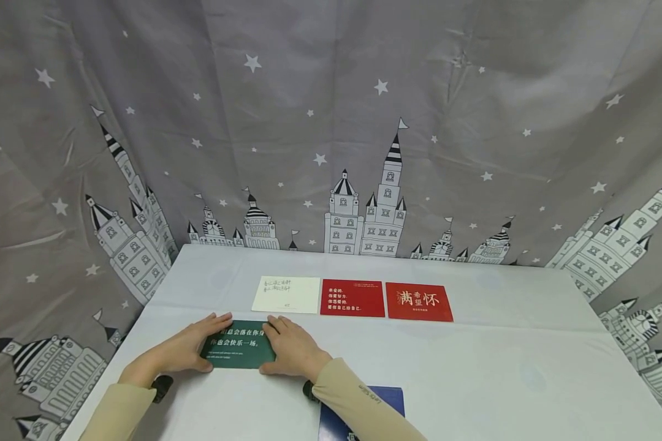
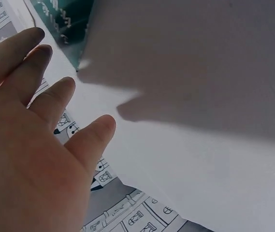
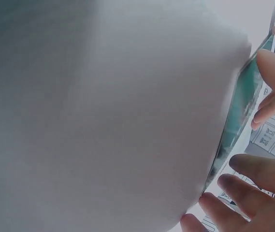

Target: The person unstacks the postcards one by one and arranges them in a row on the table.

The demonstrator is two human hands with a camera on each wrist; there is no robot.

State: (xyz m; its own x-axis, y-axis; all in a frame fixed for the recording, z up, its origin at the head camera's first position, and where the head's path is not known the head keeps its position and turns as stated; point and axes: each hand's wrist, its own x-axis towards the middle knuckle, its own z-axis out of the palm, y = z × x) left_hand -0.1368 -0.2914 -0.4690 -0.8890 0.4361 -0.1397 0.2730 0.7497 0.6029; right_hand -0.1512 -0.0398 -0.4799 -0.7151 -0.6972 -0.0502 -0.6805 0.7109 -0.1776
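A dark green card [image 1: 239, 346] with white lettering lies on the white table between both hands. My left hand [image 1: 184, 346] is at its left end, with fingers near the top left corner and thumb near the bottom left corner. At the right end, my right hand [image 1: 295, 348] spans the card's edge, fingers above and thumb below. In the left wrist view the left hand [image 2: 36, 140] has its fingers spread and extended, apart from the green card [image 2: 69, 29]. The right wrist view shows the green card [image 3: 238, 116] edge-on, with fingers close along it.
Behind the green card stand a cream card [image 1: 287, 295] with handwriting, a red card [image 1: 353, 298] and another red card [image 1: 419, 302], lying side by side. A blue booklet [image 1: 388, 397] lies at the front, partly under the right sleeve. A grey castle-print curtain [image 1: 331, 122] hangs behind the table.
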